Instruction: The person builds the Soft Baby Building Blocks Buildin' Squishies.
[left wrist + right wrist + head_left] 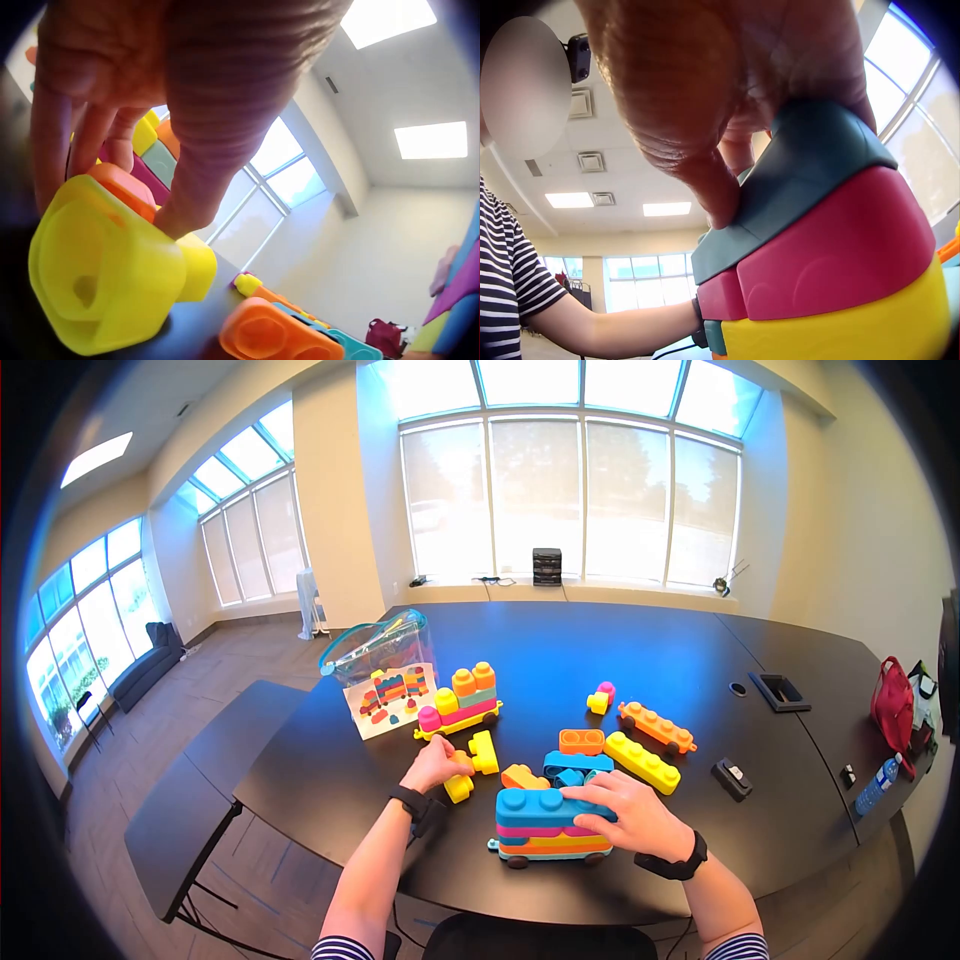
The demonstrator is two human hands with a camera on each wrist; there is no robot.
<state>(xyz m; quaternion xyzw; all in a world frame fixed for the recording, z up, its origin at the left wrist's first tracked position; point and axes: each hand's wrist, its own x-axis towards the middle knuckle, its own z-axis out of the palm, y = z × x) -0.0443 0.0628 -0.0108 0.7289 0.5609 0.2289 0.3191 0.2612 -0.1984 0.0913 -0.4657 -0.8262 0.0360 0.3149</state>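
Under the right hand [628, 812]: layered block stack [545, 851] on dark wheels [517, 862], topped by a blue block [530, 808].
Right grip: thumb against one side of the blue block, fingers across it; probably held so to steady the stack.
Left hand [432, 765]: pinches an orange block [124, 187], touching a yellow block [105, 262]; whether they are joined cannot be determined.
Beyond the left hand: block train [475, 710] and picture card [395, 705], the card tilted against a clear bag [385, 650], presumably for viewing.
Ahead of the right hand: long yellow block [640, 762] and long orange piece [655, 727], apparently kept within reach.
Left wrist view: shows the yellow block's hollow underside, absent from the head view.
Right wrist view: shows thumb contact and a seam in the pink layer [840, 247]; only the head view shows the wheels.
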